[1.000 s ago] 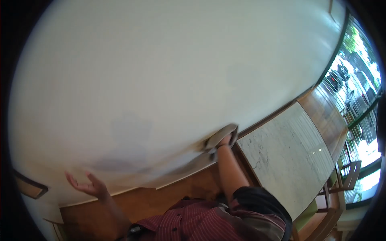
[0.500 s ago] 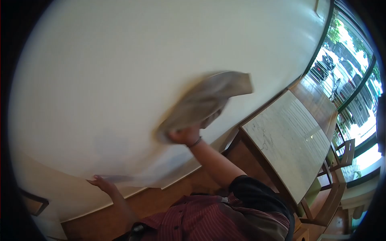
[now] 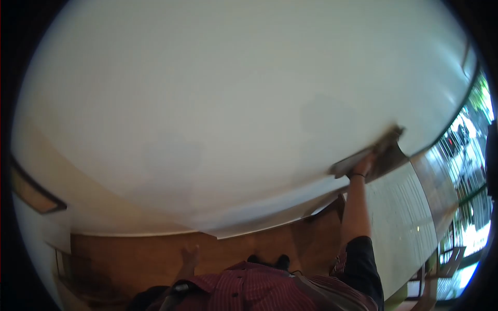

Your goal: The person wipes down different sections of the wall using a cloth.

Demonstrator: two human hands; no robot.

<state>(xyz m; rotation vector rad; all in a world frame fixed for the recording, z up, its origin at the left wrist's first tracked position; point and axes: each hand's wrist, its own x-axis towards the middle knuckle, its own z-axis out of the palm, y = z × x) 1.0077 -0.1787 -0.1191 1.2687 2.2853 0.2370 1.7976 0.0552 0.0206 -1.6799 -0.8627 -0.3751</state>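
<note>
My right hand (image 3: 365, 165) is stretched out to the right, closed on a grey-brown cloth (image 3: 385, 158). The cloth is blurred by motion and lies up against or very close to the white wall (image 3: 233, 103); I cannot tell which. Its lower part shows just above the far end of a marble-topped table (image 3: 399, 212). Down near my body, my left hand (image 3: 191, 255) hangs over the floor with fingers apart, holding nothing.
Chairs (image 3: 450, 267) stand along the table's right side. Windows with blinds (image 3: 467, 150) fill the far right. At the left is a dark-framed panel (image 3: 36, 192). Brown floor (image 3: 228, 254) and my shoes (image 3: 282, 262) show below the wall.
My right hand has carried the cloth right and lower along the wall, towards the table. My left hand has dropped away from the wall. The view has turned.
</note>
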